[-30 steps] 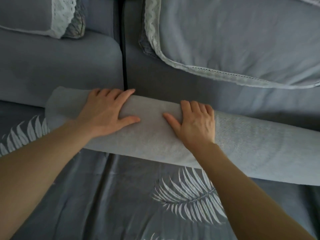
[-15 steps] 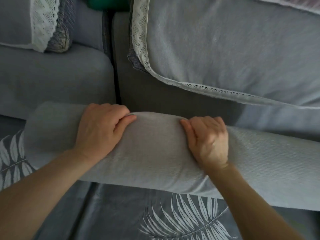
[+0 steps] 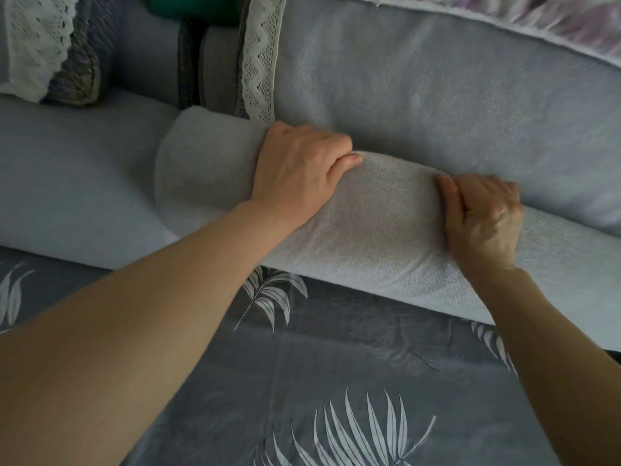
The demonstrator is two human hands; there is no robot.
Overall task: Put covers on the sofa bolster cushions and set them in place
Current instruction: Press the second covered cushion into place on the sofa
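A long grey covered bolster cushion (image 3: 376,230) lies across the sofa seat, pushed against the base of the grey back cushion (image 3: 437,105). My left hand (image 3: 299,166) grips its top near the left end, fingers curled over the far side. My right hand (image 3: 484,216) grips it further right, fingers bent into the fabric at the seam with the back cushion. A second grey bolster (image 3: 74,183) lies to the left, end to end with the first.
The seat wears a dark grey cover with white leaf prints (image 3: 353,415). Lace trim (image 3: 258,62) edges the back cushion. Another lace-edged cushion (image 3: 37,45) sits at upper left. A dark gap (image 3: 191,55) separates the two sofa backs.
The bolster has moved back and up against the back cushion. Both hands went from lying flat on it to curling over its top, and my view has come closer.
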